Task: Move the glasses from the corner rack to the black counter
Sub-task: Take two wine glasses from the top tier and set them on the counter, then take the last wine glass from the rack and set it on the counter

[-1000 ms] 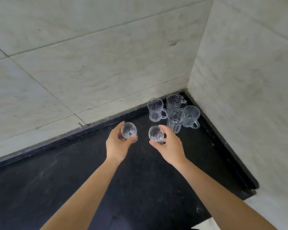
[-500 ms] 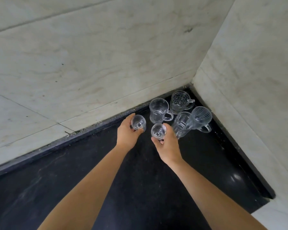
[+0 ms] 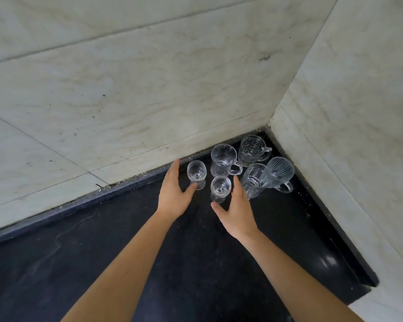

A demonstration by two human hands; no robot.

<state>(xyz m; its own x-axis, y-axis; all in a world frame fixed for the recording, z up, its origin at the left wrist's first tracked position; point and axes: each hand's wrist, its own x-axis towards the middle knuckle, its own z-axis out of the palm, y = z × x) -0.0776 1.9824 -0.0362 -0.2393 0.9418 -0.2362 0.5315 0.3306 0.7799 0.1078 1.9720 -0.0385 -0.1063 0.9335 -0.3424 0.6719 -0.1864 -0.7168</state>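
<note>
Two small stemmed glasses stand upright on the black counter near its back corner. The left stemmed glass is just right of my left hand, whose fingers are spread and curved beside it. The right stemmed glass stands between my two hands; my right hand is open just to its right and below. Neither hand grips a glass. The corner rack is out of view.
Several clear glass mugs with handles cluster in the corner: a plain mug, a cut-pattern mug, a striped mug and a tall glass. Marble walls close the back and right sides. The counter's edge runs at the lower right.
Both hands moved toward the corner, set the two stemmed glasses down on the counter beside the mugs, and opened off them.
</note>
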